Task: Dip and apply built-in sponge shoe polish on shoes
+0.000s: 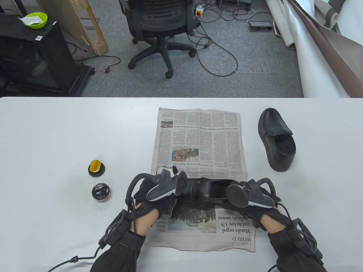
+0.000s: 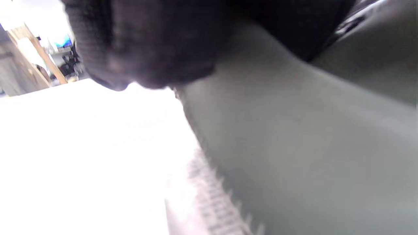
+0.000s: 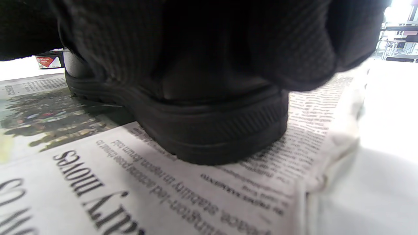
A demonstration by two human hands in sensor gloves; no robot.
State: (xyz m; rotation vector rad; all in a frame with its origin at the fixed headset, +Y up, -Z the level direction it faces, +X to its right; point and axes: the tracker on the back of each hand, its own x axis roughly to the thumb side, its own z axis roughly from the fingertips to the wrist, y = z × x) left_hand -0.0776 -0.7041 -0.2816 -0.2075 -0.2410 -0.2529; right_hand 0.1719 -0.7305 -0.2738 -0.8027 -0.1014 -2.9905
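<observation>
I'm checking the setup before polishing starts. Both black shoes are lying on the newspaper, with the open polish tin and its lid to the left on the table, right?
Not quite. Only the shoe held by both hands is on the newspaper; the table view shows the other shoe on the bare table, right of the paper. The polish tin and lid are as you say.

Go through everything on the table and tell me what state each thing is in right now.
Shoe on newspaper: upright, held at both ends.
Second shoe: upright on bare table, untouched.
Polish jar: open.
Lid with yellow sponge: off, beside jar.
Newspaper: spread flat.
Left hand: on toe.
Right hand: on heel.
</observation>
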